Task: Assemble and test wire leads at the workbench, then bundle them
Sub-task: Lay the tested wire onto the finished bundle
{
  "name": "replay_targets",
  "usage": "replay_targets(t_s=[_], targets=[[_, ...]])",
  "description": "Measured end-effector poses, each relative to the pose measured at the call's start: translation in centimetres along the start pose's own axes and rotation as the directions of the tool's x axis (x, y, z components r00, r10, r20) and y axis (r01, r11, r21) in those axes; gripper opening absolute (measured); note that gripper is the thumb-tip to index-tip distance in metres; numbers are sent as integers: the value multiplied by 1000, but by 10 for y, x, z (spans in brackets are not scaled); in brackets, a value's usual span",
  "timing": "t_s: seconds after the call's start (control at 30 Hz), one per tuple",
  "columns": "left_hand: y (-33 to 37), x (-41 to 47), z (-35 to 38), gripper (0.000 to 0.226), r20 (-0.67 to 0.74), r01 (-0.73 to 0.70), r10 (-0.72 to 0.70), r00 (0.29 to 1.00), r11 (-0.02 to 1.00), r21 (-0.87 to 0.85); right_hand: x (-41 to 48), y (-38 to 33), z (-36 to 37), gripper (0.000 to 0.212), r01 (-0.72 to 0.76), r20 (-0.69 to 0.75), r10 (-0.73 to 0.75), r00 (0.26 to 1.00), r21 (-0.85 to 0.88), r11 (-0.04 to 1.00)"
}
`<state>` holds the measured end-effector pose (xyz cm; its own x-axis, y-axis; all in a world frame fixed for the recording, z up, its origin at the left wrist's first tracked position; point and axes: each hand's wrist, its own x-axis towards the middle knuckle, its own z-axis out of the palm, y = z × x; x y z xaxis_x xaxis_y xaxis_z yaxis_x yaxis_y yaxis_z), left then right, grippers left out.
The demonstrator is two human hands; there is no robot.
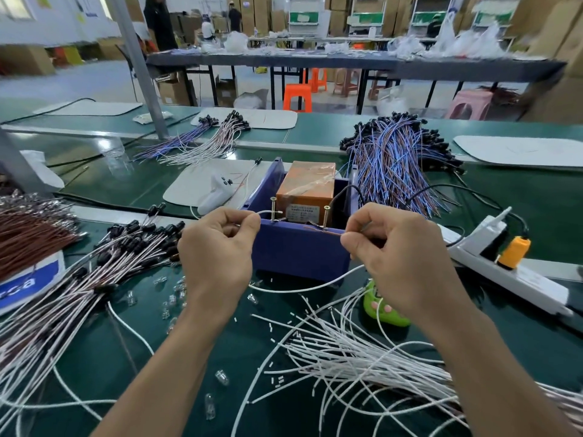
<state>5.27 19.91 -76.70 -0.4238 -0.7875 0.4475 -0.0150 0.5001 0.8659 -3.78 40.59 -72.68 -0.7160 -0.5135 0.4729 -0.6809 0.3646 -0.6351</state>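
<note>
My left hand (217, 247) and right hand (400, 250) each pinch the lead (263, 213) onto the twelve-o'clock screws (326, 216); a slip could lose contact.

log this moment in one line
phase: lead test | left hand: pinches white wire at left screw | right hand: pinches wire end at right screw

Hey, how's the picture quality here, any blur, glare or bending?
Head view: the left hand, right hand, the wire lead they pinch and the blue box look sharp; the far table is smeared with blur; lights glare off the green bench at upper left; the wide lens bends the bench edges.
</note>
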Motion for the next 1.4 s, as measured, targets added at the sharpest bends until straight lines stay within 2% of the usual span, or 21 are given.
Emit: replay_targets(t_s=[0.5,1.0,1.23,1.4], targets=[[5,-1,-2,26,-14,-20,20,1000,999,28,2,6,6,14,2,-130,-11,991,-69,998],[5,-2,-2,23,-12,-8,8,1000,1000,27,5,9,15,14,-22,-148,8,989,-91,996],[9,-5,-4,17,-49,31,-29,998,999,21,6,-3,1,14,-37,-40,32,999,-150,988],[23,-21,-9,24,-119,-54,68,991,992,115,8,-19,-39,20,-83,180,161,970,-376,923]])
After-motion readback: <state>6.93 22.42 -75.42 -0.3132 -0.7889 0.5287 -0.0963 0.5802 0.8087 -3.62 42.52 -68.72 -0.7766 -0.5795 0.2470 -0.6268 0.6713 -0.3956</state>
